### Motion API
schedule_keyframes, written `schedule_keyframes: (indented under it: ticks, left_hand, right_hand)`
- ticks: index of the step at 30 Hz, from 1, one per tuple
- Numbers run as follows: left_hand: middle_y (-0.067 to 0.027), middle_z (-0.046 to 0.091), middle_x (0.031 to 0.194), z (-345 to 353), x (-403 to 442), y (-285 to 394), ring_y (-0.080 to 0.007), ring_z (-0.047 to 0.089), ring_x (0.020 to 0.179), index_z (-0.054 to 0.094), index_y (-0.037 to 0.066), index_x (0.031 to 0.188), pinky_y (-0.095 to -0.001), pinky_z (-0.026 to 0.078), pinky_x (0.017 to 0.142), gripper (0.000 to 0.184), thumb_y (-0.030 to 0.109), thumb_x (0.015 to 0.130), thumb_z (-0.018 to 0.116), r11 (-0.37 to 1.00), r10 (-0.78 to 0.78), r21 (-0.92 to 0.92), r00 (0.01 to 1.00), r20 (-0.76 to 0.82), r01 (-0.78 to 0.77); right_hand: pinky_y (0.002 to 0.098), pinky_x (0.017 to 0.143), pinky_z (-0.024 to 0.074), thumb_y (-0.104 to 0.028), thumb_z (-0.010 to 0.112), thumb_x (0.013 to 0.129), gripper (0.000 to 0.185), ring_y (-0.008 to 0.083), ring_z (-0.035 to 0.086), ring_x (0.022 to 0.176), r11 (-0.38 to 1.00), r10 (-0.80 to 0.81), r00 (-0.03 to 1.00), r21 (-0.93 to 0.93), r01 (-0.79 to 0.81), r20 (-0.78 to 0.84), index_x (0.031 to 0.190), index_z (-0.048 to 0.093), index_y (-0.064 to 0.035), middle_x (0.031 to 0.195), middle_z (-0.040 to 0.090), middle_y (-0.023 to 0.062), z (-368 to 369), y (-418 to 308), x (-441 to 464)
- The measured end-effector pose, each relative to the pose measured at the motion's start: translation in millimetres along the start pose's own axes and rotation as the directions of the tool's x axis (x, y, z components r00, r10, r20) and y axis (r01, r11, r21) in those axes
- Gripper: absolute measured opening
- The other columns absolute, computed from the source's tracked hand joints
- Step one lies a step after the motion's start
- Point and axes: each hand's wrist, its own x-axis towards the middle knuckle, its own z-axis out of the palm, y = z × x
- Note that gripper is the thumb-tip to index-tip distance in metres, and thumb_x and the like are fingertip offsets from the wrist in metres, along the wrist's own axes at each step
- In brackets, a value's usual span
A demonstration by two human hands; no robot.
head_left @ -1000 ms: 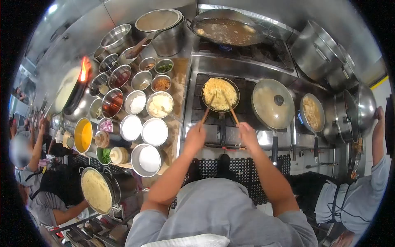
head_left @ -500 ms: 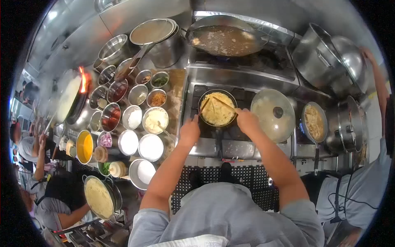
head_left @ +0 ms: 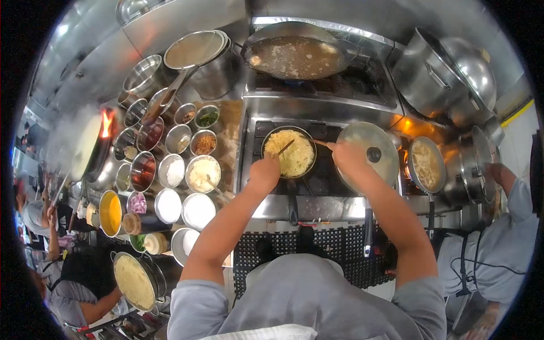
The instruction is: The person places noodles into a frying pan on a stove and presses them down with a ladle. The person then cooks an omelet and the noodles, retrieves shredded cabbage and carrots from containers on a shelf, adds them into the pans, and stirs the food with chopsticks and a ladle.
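L side, short gap off the L hand: round steel bowl [head_left: 220, 177] w/ pale-yellow lumps in it, & nearer the person, a round steel bowl [head_left: 215, 212] of white stuff, prob. powder.

Next, L hand [head_left: 264, 171]: fingers closed round a thin brown wooden stick [head_left: 287, 147], at the near-L edge of the round black frying pan [head_left: 315, 160]. Whether the skin touches the rim, can't tell. Stick slants fwd & R from that hand, over the food.

Btwn the hands, slightly fwd of the L one: pale-yellow, lumpy food [head_left: 292, 158], spread as a roughly round mass, no clear long axis. Pan's long black hndl [head_left: 293, 207] runs straight back twd the person, btwn the forearms. L hand is the nearer; R hand is off the pan's R side, w/ a small gap to the rim.

R hand [head_left: 348, 157]: closed on a 2nd brown wooden stick [head_left: 321, 143], which points L & a bit fwd, over the pan's far-R rim; exact tip hard to make out. Hands well apart, one stick each.

R of the R hand, v. close: round clear glass lid [head_left: 360, 136] w/ black knob [head_left: 373, 154]; the hand overlaps its L edge in view, contact unclear.
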Motion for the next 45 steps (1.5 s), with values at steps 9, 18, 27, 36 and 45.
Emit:
schedule_keyframes:
  ticks: [9, 18, 27, 36, 45]
  left_hand:
    - [-0.0136, 0.059, 0.095, 4.5, 17.8, -20.9, -0.0272, 0.065, 0.077, 0.058, 0.002, 0.099, -0.0360, 0.053, 0.062, 0.021, 0.012, 0.084, 0.048, 0.994, -0.014, 0.107, 0.995, 0.094, 0.004]
    - [-0.0142, 0.056, 0.101, 8.2, 1.5, -8.8, -0.0280, 0.065, 0.073, 0.056, 0.002, 0.106, -0.0375, 0.053, 0.059, 0.026, 0.012, 0.084, 0.047, 0.976, 0.098, 0.167, 0.971, 0.218, -0.136]
    - [-0.0134, 0.057, 0.094, 7.3, -22.2, -12.4, -0.0292, 0.064, 0.072, 0.057, 0.003, 0.102, -0.0380, 0.053, 0.058, 0.024, 0.014, 0.082, 0.049, 0.974, 0.120, 0.163, 0.969, 0.218, -0.157]
    - [-0.0133, 0.058, 0.094, -15.4, -42.6, -13.7, -0.0290, 0.064, 0.076, 0.057, 0.002, 0.102, -0.0376, 0.053, 0.061, 0.023, 0.010, 0.082, 0.050, 0.967, 0.129, 0.175, 0.950, 0.285, -0.184]
    - [-0.0146, 0.059, 0.094, -22.9, -41.2, -17.3, -0.0294, 0.064, 0.080, 0.060, 0.003, 0.096, -0.0381, 0.053, 0.065, 0.019, 0.011, 0.083, 0.049, 0.974, 0.101, 0.166, 0.952, 0.290, -0.154]
  right_hand:
    - [0.0369, 0.065, 0.0512, -0.013, 0.051, 0.082, 0.021, 0.0250, 0.064, 0.074, 0.989, -0.064, 0.992, -0.128, 0.078, 0.110, 0.094, 0.068, -0.0132, 0.081, 0.062, 0.0078, 8.5, 13.1, 8.6]
    - [0.0360, 0.059, 0.0510, -0.014, 0.053, 0.079, 0.020, 0.0237, 0.064, 0.071, 0.958, -0.189, 0.979, -0.206, 0.201, 0.077, 0.091, 0.070, -0.0165, 0.080, 0.062, 0.0071, 23.7, 14.6, -0.5]
    - [0.0359, 0.061, 0.0514, -0.013, 0.055, 0.078, 0.019, 0.0240, 0.064, 0.075, 0.964, -0.207, 0.972, -0.146, 0.221, 0.108, 0.088, 0.070, -0.0166, 0.081, 0.064, 0.0063, 10.1, 17.3, -4.1]
    - [0.0371, 0.062, 0.0516, -0.015, 0.054, 0.079, 0.023, 0.0246, 0.064, 0.075, 0.974, -0.183, 0.953, -0.089, 0.209, 0.242, 0.094, 0.070, -0.0212, 0.084, 0.064, 0.0071, 4.0, 1.9, -18.9]
    - [0.0409, 0.063, 0.0518, -0.012, 0.052, 0.077, 0.022, 0.0289, 0.065, 0.074, 0.988, -0.143, 0.970, -0.022, 0.151, 0.198, 0.091, 0.069, -0.0169, 0.080, 0.065, 0.0088, -1.9, 2.1, -20.3]
